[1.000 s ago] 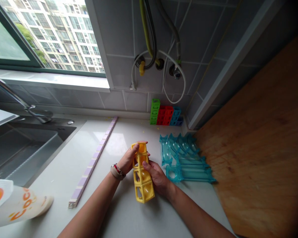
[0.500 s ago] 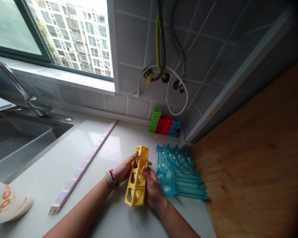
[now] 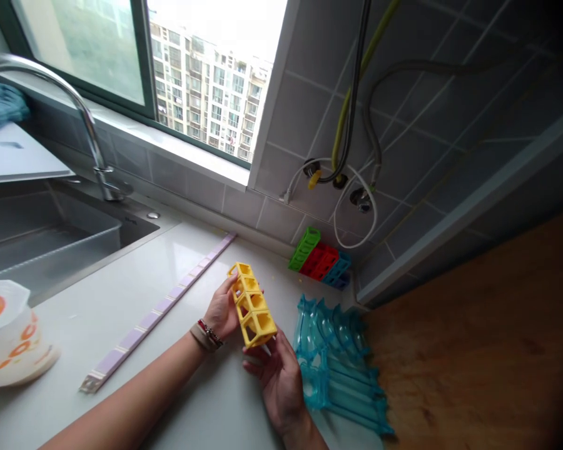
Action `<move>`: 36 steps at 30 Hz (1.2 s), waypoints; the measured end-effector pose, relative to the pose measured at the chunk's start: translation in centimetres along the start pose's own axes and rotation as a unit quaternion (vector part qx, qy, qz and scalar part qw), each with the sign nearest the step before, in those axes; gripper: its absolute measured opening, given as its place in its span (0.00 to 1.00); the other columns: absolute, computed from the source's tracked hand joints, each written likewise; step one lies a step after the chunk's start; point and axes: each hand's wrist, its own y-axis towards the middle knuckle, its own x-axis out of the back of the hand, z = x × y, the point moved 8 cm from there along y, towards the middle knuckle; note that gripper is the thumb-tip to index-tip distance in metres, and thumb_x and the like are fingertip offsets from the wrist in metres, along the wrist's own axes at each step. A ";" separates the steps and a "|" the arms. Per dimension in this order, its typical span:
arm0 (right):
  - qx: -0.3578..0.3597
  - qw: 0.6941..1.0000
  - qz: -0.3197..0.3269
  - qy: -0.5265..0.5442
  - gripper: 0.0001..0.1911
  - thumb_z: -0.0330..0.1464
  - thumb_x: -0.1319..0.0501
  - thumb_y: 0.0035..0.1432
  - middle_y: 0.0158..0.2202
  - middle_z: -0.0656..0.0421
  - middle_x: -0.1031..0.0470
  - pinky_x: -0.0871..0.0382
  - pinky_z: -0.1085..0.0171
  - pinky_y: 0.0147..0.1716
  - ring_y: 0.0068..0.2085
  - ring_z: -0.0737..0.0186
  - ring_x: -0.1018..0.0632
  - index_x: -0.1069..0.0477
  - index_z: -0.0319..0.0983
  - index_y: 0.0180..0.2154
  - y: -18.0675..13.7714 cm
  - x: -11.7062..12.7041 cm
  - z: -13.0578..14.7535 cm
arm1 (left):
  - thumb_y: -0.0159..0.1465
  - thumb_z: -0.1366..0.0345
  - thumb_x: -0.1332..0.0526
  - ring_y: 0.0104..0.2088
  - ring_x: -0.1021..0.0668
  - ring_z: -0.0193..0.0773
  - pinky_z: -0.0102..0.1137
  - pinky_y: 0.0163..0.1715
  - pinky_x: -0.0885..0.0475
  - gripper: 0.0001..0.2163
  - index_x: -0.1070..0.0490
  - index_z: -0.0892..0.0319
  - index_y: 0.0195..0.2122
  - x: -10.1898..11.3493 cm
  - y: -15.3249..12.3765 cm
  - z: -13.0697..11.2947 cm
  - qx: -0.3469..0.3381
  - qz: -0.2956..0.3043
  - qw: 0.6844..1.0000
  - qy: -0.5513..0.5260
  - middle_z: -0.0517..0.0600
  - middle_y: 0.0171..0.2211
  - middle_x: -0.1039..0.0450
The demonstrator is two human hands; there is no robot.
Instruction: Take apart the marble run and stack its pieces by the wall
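A yellow stack of open-framed plastic cube blocks (image 3: 257, 310) is held slantwise above the white counter. My left hand (image 3: 223, 310) grips its upper left side, the thumb on the front and fingers partly hidden behind. Just under the stack's lower end is my right hand (image 3: 280, 381), palm turned up, its thumb and fingers apart. Whether its fingertips touch the stack, I cannot tell. Right of that hand lie translucent teal plastic track pieces (image 3: 340, 369), some curved and some straight.
Green (image 3: 304, 249), red (image 3: 319, 262) and blue blocks (image 3: 336, 269) stand against the tiled wall. A lilac strip (image 3: 162, 309) runs across the white counter (image 3: 122, 300). A printed cup (image 3: 14, 337), sink (image 3: 51, 231) and faucet (image 3: 91, 125) are at left, a wooden panel (image 3: 473, 356) at right.
The yellow stack has tilted, its lower end swinging right. My right hand has loosened from its side and moved below that end, turning palm up. The view has turned left.
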 end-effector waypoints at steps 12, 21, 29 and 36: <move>0.069 0.988 -0.003 -0.138 0.28 0.36 0.25 0.52 0.47 0.56 0.23 0.24 0.63 0.37 0.41 0.60 0.21 0.30 0.44 0.54 -0.2 0.1 0.5 | 0.68 0.55 0.36 0.46 0.17 0.49 0.42 0.48 0.21 0.19 0.26 0.63 0.54 -1.2 -0.4 1.0 0.005 0.077 0.997 -0.004 0.61 0.51 0.21; 0.107 0.977 0.004 -0.184 0.22 0.40 0.26 0.54 0.36 0.60 0.26 0.26 0.65 0.34 0.34 0.64 0.24 0.28 0.41 0.47 0.0 0.2 0.6 | 0.65 0.53 0.32 0.47 0.17 0.52 0.43 0.45 0.20 0.24 0.29 0.62 0.56 -2.0 -0.8 -0.2 -0.073 0.111 0.987 0.092 0.63 0.54 0.23; 0.090 0.982 0.006 -0.167 0.23 0.42 0.26 0.53 0.35 0.60 0.26 0.26 0.66 0.32 0.31 0.65 0.24 0.29 0.40 0.45 -0.1 0.1 0.5 | 0.62 0.52 0.30 0.46 0.16 0.54 0.44 0.45 0.20 0.25 0.28 0.63 0.55 -1.9 -0.7 -0.5 -0.081 0.115 0.986 0.095 0.64 0.53 0.22; 0.111 0.979 0.007 -0.171 0.25 0.46 0.31 0.58 0.45 0.55 0.24 0.25 0.63 0.36 0.41 0.59 0.23 0.30 0.41 0.52 -0.2 -0.3 1.3 | 0.64 0.47 0.34 0.47 0.17 0.54 0.46 0.45 0.20 0.26 0.28 0.57 0.58 -2.3 -1.3 1.8 0.011 0.176 0.979 0.106 0.61 0.54 0.23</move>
